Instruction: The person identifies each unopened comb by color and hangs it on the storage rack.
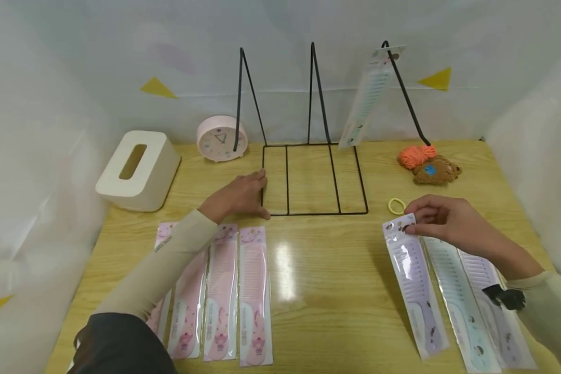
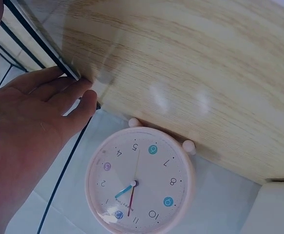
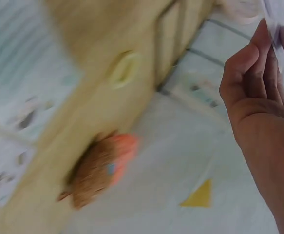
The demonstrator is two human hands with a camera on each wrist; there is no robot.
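- My right hand (image 1: 441, 221) pinches the top of a lilac comb packet (image 1: 413, 291): clear sleeve, printed card, long and flat.
- My left hand (image 1: 238, 197), fingers straight, rests against the black wire rack (image 1: 313, 179).

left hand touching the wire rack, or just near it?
Touching. Left wrist view shows the left hand with fingertips against the wire rack base corner; head view agrees.

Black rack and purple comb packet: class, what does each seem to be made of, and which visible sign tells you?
Black rack: thin rods, probably metal wire with a matt black coating; the left hand touches its corner. Purple comb packet, pinched by the right hand: apparently a plastic comb in a clear glossy sleeve, which catches the light.
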